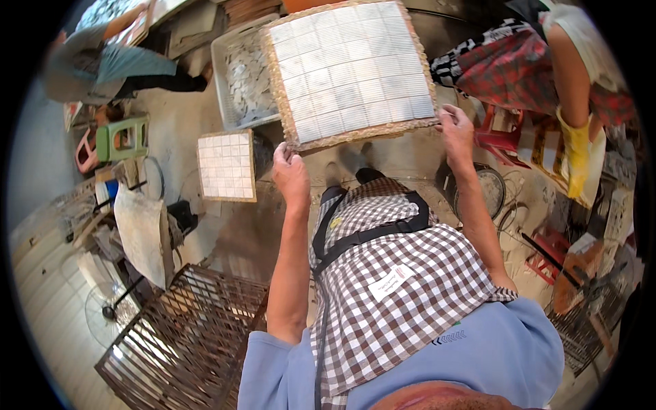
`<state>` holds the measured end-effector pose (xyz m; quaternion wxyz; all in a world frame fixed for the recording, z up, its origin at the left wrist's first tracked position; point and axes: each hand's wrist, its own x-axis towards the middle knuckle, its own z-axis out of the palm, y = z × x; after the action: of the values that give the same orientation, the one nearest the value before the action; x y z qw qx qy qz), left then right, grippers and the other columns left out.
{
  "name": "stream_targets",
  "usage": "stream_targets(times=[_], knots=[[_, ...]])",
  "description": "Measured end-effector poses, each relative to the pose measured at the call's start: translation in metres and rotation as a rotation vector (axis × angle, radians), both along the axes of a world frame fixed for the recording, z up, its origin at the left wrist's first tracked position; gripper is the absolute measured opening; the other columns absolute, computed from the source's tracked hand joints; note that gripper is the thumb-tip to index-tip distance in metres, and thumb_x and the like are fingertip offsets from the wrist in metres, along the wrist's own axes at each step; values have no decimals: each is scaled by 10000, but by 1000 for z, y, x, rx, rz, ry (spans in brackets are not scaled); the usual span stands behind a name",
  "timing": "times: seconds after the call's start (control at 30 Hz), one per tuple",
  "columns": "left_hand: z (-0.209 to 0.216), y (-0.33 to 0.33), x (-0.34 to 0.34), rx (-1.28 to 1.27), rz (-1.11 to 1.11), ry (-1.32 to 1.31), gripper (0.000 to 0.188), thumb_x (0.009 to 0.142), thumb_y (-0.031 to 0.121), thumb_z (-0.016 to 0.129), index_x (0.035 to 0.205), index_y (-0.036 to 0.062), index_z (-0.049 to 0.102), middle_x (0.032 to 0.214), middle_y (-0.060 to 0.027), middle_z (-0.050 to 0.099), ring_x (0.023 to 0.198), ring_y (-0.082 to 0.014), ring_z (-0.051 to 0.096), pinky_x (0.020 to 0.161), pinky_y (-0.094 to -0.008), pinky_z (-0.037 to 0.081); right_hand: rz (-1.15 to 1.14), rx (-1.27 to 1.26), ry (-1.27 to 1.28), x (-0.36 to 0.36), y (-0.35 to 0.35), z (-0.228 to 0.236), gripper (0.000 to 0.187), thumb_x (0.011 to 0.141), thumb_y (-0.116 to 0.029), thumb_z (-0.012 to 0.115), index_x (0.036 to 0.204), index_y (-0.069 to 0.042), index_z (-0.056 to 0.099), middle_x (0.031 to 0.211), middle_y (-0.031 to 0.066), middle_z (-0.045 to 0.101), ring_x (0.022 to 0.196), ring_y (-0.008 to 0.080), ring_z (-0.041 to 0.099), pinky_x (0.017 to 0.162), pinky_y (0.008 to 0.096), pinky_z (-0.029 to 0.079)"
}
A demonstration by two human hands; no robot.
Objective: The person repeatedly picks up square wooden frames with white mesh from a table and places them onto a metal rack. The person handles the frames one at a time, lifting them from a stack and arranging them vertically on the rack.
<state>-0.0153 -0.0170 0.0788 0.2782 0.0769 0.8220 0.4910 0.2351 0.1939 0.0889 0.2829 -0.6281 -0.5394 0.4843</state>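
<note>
A large square board (352,68) with rough tan edges lies in front of me, its top covered in a grid of white ribbed tiles. My left hand (292,176) grips its near left corner, fingers curled at the edge. At the near right corner, my right hand (456,135) pinches the edge between thumb and fingers. The undersides of both grips are hidden. To the left and lower stands a smaller board (226,167) with pale square tiles, touched by neither hand.
A white plastic crate (246,75) of grey broken pieces sits beside the board. At left are a green stool (123,139) and a brown slatted metal rack (184,335). One person (102,65) is at far left; another, wearing a yellow glove (575,154), is at right near a red stool (501,134).
</note>
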Motion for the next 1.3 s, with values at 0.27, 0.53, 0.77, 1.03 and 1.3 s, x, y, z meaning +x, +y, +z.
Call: stream_targets(times=[0.27, 0.53, 0.77, 1.03, 1.3], knots=[[12, -10, -1, -66, -64, 83, 408, 871, 101, 494, 1245, -63, 495, 1171, -230, 596, 1098, -295, 587, 932, -354, 454, -67, -147, 159, 11, 4, 1, 296, 894, -262, 614, 1026, 3, 608, 756, 5, 576, 590, 59, 507, 500, 195, 418], [18, -5, -28, 31, 75, -100, 410, 937, 278, 523, 1194, -41, 546, 1052, -129, 638, 900, -177, 599, 780, -307, 491, 137, -329, 150, 18, 11, 6, 328, 927, -344, 561, 986, -42, 673, 690, -40, 569, 509, 28, 467, 447, 191, 362], [52, 26, -60, 216, 79, -570, 400, 961, 289, 515, 1089, -81, 595, 997, -95, 652, 807, -154, 623, 680, -276, 502, 99, -439, 451, -11, 23, 36, 421, 963, -335, 498, 1100, 47, 615, 1017, 93, 666, 845, 134, 640, 742, 256, 500], [53, 44, -55, 301, 158, -577, 419, 977, 297, 468, 1112, -85, 577, 1077, -123, 633, 918, -187, 619, 784, -313, 507, 22, -524, 558, -10, 30, 24, 470, 967, -364, 478, 1095, 73, 594, 1009, 115, 660, 853, 170, 647, 777, 289, 516], [56, 67, -34, 344, 420, -450, 491, 972, 347, 448, 1143, -107, 520, 1121, -146, 587, 933, -236, 608, 807, -351, 506, -205, -239, 378, -21, 20, 14, 433, 958, -343, 490, 840, 46, 639, 779, 49, 613, 699, 112, 559, 645, 272, 444]])
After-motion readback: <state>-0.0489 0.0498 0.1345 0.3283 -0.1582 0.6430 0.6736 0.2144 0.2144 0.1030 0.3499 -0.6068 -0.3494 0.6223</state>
